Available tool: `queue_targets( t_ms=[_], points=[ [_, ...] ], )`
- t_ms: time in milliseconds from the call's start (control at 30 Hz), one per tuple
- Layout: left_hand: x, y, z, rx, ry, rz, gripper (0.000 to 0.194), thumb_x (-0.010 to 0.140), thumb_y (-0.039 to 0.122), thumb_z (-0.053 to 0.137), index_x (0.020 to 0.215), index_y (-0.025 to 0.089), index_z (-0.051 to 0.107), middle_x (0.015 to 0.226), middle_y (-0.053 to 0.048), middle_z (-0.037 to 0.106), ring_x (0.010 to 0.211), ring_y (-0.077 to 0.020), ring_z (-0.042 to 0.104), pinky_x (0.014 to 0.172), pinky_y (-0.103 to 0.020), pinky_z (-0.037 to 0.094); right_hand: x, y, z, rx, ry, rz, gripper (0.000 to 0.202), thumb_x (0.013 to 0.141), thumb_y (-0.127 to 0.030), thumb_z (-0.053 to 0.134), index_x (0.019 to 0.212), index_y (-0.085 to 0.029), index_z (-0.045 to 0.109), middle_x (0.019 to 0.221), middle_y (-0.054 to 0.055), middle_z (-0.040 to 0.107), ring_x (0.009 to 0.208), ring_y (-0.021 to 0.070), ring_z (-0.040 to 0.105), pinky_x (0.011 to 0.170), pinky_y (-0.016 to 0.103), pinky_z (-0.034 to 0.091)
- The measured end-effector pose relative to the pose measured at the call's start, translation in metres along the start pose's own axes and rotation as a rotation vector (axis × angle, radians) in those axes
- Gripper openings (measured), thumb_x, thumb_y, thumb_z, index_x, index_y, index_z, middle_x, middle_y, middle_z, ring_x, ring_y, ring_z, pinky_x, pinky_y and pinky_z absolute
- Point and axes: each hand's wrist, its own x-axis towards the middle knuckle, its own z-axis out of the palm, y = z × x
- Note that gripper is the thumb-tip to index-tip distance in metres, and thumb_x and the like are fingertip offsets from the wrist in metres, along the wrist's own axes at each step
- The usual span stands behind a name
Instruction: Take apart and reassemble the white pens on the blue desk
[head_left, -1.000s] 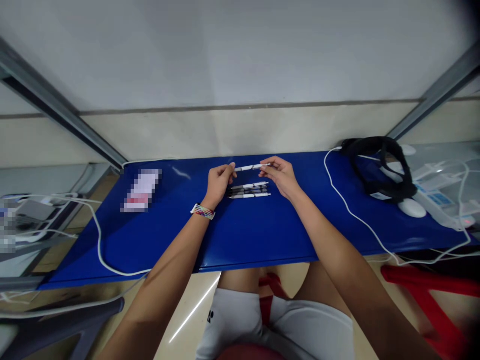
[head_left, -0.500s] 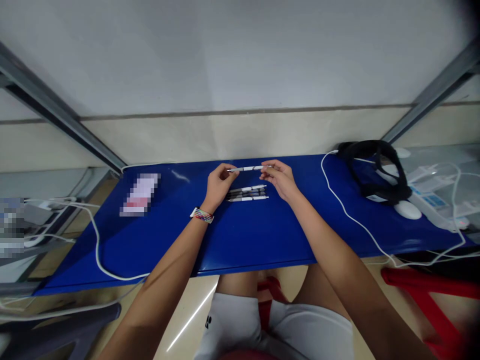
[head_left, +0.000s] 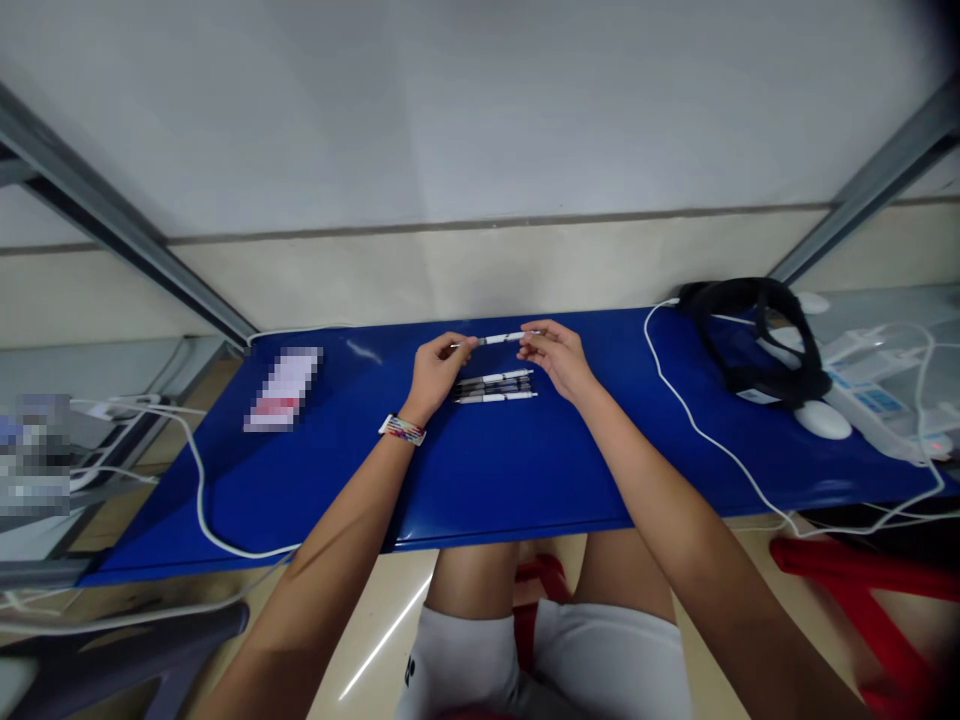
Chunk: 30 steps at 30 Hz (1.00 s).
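Note:
A white pen with dark marks [head_left: 498,340] lies level between my two hands, above the far part of the blue table [head_left: 480,480]. My left hand [head_left: 442,367] pinches its left end between thumb and fingers. The right end is held in the fingertips of my right hand [head_left: 555,354]. Just below the held pen, several similar white and dark pens [head_left: 495,386] lie side by side on the table, close to my left fingers. A multicoloured band [head_left: 403,430] is round my left wrist.
A blurred-out flat item [head_left: 285,390] lies on the table's left. At the right are a black headset with straps [head_left: 757,345], a white cable [head_left: 697,430] and a clear case [head_left: 877,400]. A wall [head_left: 480,270] stands behind the table; metal posts flank it.
My left fingers have shifted slightly on the left end of the held pen. The view has moved a little. The pens on the table lie as before.

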Motion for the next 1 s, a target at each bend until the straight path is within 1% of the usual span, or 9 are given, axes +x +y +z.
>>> queue_targets(
  t_ms=[67,167,333,433,500,600,700,767,1000],
  points=[
    [0.0003,-0.0004,-0.0003,-0.001,0.005,-0.026,0.038,0.097,0.056,0.071,0.094,0.019,0.08,0.072,-0.004,0.07,0.067,-0.0165,0.062,0.067,-0.031,0.049,0.0004,-0.0007,-0.0005,-0.007,0.004,0.004,0.036,0.067,-0.04,0.094,0.094,-0.023,0.078,0.078,0.0,0.071,0.074,0.0165,0.068,0.081,0.039,0.064],
    [0.0011,-0.0015,-0.0015,-0.018,0.015,0.011,0.043,0.084,0.048,0.087,0.117,0.022,0.079,0.079,-0.001,0.072,0.068,-0.0158,0.062,0.067,-0.029,0.049,0.0009,-0.0013,-0.0017,-0.015,0.014,0.003,0.034,0.067,-0.04,0.093,0.093,-0.023,0.078,0.078,0.0,0.07,0.075,0.0166,0.068,0.082,0.039,0.064],
    [0.0023,-0.0013,-0.0032,0.012,-0.025,-0.013,0.045,0.1,0.061,0.065,0.091,0.019,0.079,0.073,-0.005,0.071,0.069,-0.0182,0.064,0.069,-0.032,0.05,0.0021,-0.0002,-0.004,0.001,-0.001,0.002,0.034,0.069,-0.039,0.092,0.096,-0.023,0.078,0.079,0.0,0.071,0.073,0.016,0.069,0.082,0.038,0.063],
    [0.0017,0.0003,-0.0034,0.009,-0.006,0.009,0.04,0.089,0.055,0.08,0.109,0.021,0.078,0.074,-0.001,0.07,0.067,-0.0166,0.061,0.066,-0.03,0.047,0.0022,-0.0001,-0.0037,-0.001,0.004,-0.012,0.034,0.07,-0.04,0.093,0.095,-0.023,0.078,0.079,0.0,0.071,0.073,0.0161,0.069,0.082,0.038,0.064],
    [0.0012,0.0006,-0.0037,0.035,-0.015,0.03,0.036,0.086,0.053,0.084,0.103,0.022,0.078,0.074,0.0,0.069,0.066,-0.0161,0.06,0.065,-0.029,0.045,0.002,-0.0003,-0.003,-0.015,0.006,-0.015,0.034,0.07,-0.04,0.092,0.096,-0.024,0.078,0.079,0.0,0.071,0.073,0.0162,0.069,0.081,0.038,0.064],
    [0.0009,-0.0011,-0.0045,0.057,-0.032,-0.017,0.047,0.1,0.062,0.063,0.084,0.02,0.075,0.069,-0.003,0.068,0.066,-0.018,0.063,0.068,-0.032,0.048,0.0021,0.0,-0.0016,-0.031,0.005,-0.013,0.036,0.07,-0.041,0.092,0.098,-0.023,0.078,0.08,0.0,0.071,0.073,0.0162,0.069,0.08,0.038,0.064],
    [0.0018,-0.0041,-0.0045,-0.014,-0.009,-0.049,0.039,0.095,0.057,0.072,0.11,0.021,0.073,0.071,-0.001,0.067,0.07,-0.0181,0.066,0.072,-0.032,0.05,0.0026,0.0016,-0.0004,-0.034,0.02,-0.013,0.041,0.068,-0.042,0.092,0.102,-0.024,0.075,0.081,-0.001,0.072,0.073,0.0166,0.069,0.079,0.038,0.064],
    [0.0026,-0.0056,-0.0043,-0.049,0.008,-0.029,0.047,0.085,0.045,0.085,0.123,0.023,0.068,0.076,0.002,0.067,0.071,-0.0168,0.065,0.072,-0.03,0.05,0.0029,0.003,0.0,-0.039,0.038,-0.007,0.043,0.068,-0.042,0.093,0.101,-0.024,0.073,0.08,-0.001,0.071,0.072,0.0167,0.069,0.078,0.038,0.064],
    [0.0046,-0.0094,-0.0065,-0.043,0.05,-0.024,0.021,0.089,0.04,0.079,0.094,0.02,0.075,0.079,-0.002,0.07,0.073,-0.0165,0.064,0.073,-0.031,0.05,0.004,0.0046,-0.0034,-0.036,0.08,-0.03,0.034,0.073,-0.04,0.087,0.101,-0.024,0.073,0.084,0.0,0.072,0.073,0.016,0.07,0.078,0.037,0.063]
  ],
)
